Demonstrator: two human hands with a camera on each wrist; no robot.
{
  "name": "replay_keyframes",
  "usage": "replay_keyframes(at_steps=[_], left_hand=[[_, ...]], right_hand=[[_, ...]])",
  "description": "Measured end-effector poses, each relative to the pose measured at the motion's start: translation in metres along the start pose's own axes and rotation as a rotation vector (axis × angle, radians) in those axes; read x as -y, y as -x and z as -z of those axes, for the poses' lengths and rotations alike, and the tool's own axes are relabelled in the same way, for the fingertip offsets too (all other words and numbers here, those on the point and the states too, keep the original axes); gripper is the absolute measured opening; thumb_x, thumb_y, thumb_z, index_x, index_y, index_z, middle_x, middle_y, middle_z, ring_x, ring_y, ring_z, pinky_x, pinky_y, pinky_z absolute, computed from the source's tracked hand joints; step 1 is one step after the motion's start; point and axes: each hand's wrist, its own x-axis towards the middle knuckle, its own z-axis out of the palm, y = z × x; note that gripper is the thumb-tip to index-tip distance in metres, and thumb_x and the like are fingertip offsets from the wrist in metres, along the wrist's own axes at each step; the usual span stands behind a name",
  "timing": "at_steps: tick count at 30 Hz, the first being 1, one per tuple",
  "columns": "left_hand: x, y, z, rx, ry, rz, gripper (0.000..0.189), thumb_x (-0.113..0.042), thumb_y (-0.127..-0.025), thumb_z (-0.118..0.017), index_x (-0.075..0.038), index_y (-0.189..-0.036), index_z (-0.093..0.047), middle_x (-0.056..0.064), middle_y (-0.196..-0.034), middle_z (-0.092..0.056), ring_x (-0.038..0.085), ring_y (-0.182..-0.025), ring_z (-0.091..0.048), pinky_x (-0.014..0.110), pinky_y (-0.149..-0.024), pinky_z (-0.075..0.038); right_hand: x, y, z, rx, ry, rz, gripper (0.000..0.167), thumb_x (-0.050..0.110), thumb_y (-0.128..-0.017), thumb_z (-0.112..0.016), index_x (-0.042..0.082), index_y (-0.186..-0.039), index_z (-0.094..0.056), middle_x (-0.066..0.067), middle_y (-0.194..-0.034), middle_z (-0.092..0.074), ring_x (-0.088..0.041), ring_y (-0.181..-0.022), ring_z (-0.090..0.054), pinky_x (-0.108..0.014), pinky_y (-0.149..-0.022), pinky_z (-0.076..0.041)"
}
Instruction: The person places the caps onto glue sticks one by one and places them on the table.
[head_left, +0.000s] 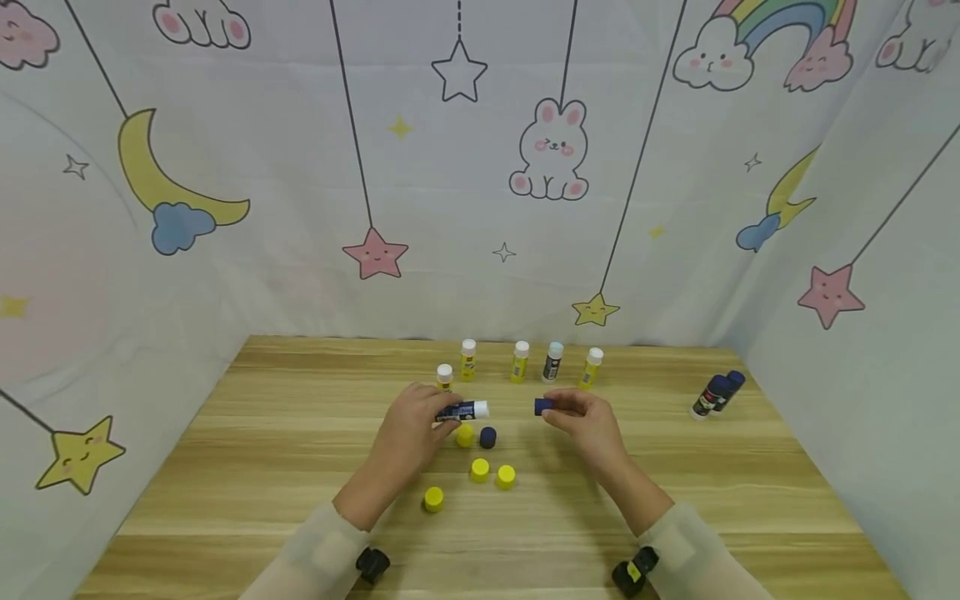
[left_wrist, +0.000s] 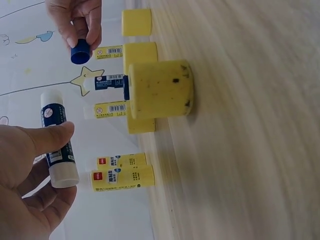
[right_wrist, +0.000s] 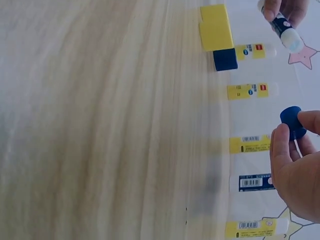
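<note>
My left hand (head_left: pixel 408 433) grips a navy-labelled glue stick (head_left: pixel 467 411) with white ends, held sideways above the table. Between thumb and fingers, my right hand (head_left: pixel 588 421) pinches a dark blue cap (head_left: pixel 542 407), apart from the stick and to the right of its white end. The left wrist view shows the stick's label (left_wrist: pixel 56 125) with the thumb across it. In the right wrist view the pinched cap (right_wrist: pixel 293 121) is at the fingertips. Under the hands, several yellow caps (head_left: pixel 480 470) and one navy cap (head_left: pixel 487 437) rest on the wood surface.
Behind the hands stand several yellow glue sticks (head_left: pixel 520 362) with white tops and one navy-labelled stick (head_left: pixel 552 362). Two glue sticks with navy caps (head_left: pixel 708 398) stand at the table's right side. A printed white cloth (head_left: pixel 465 183) hangs along the back and sides.
</note>
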Motion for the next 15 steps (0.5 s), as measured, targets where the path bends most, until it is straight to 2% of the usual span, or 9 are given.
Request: replay_keyframes(at_steps=[9,15], left_hand=[[-0.004,-0.003,-0.01,0.002,0.007,-0.001,0.029,-0.014,-0.08,-0.087,-0.015,-0.107,-0.077,-0.002,-0.103,-0.074,0.016,-0.096,-0.062,0.031,-0.083,-0.056],[-0.008,-0.002,-0.016,0.013,0.001,0.006,0.027,-0.013,-0.081,-0.087,-0.016,-0.106,-0.078,-0.002,-0.101,-0.074,0.015,-0.093,-0.06,0.03,-0.079,-0.055]], right_hand=[[0.0,0.007,-0.014,0.029,0.027,0.017,0.031,0.006,-0.09,-0.075,0.001,-0.121,-0.07,-0.012,-0.119,-0.069,-0.022,-0.108,-0.066,-0.024,-0.088,-0.056],[0.01,0.017,-0.025,0.039,0.041,0.027,0.028,0.003,-0.092,-0.073,0.0,-0.119,-0.07,-0.013,-0.118,-0.07,-0.024,-0.107,-0.067,-0.027,-0.088,-0.058]])
